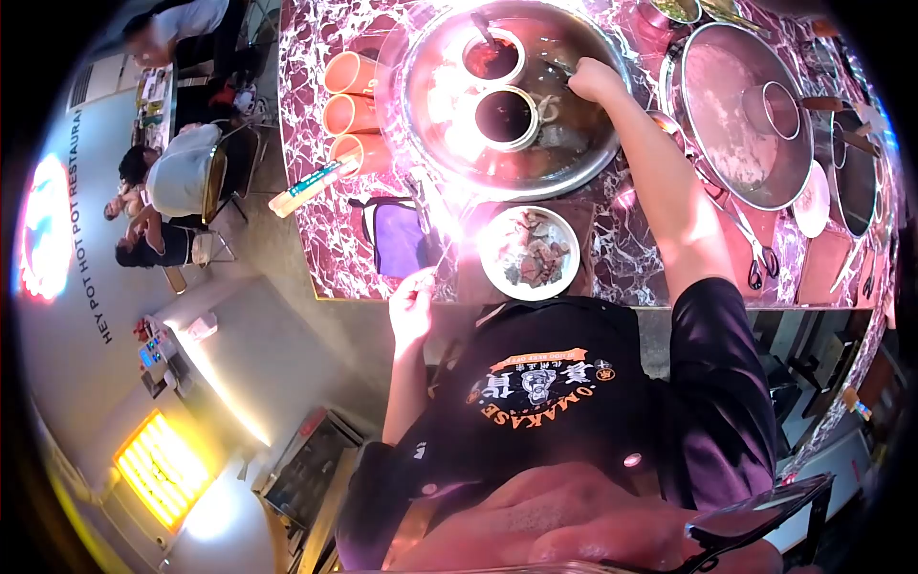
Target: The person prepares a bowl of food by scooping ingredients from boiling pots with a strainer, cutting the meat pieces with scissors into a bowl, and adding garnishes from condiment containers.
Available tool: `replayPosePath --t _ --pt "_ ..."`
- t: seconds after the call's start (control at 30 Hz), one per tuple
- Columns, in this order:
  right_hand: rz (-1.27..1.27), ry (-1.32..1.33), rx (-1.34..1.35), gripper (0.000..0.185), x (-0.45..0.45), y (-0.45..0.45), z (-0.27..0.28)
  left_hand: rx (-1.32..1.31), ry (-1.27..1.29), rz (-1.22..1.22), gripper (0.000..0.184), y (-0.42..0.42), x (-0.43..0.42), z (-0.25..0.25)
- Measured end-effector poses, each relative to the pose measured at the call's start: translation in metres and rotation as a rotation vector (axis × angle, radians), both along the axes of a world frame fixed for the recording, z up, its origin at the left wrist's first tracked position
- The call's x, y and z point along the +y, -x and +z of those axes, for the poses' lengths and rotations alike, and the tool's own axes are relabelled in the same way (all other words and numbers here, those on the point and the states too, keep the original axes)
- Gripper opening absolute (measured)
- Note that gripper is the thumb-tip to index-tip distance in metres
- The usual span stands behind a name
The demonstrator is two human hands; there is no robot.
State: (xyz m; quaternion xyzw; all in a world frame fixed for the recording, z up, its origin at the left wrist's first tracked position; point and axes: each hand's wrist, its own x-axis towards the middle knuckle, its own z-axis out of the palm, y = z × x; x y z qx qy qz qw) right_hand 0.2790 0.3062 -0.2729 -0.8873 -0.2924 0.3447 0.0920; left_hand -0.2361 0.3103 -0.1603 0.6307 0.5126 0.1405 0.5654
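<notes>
My right hand is closed round a thin dark utensil whose far end dips into the wide steel pot; its exact kind is hard to make out. Pale pieces float in the broth close by. Inside the pot stand a white bowl of red sauce with a spoon, and a white bowl of dark liquid. Over the table's front edge, my left hand is pinched; glare hides what its fingertips hold, if anything. Between my arms sits a white bowl of sliced meat or offal pieces.
Orange cups line the left, with a wooden-handled brush-like item and a purple pouch nearer. Right of my arm are a second large pot, scissors and a pale plate. People sit at far left.
</notes>
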Motion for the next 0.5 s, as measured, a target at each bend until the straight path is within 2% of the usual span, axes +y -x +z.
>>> replayPosePath --t 0.07,0.27,0.43,0.5 --pt "-0.02 -0.048 0.019 0.043 -0.003 0.004 0.007 0.004 -0.007 -0.008 0.018 -0.005 0.003 -0.002" --pt "-0.116 -0.146 -0.02 0.045 0.011 0.004 -0.025 0.049 -0.032 -0.067 0.018 -0.018 0.002 0.006" --pt "-0.137 -0.22 -0.03 0.04 0.015 0.007 -0.013 0.049 -0.063 -0.056 0.017 -0.019 0.004 0.008" --pt "-0.15 -0.223 -0.052 0.039 0.014 0.007 -0.013 0.02 0.025 -0.027 0.017 -0.017 0.005 0.008"
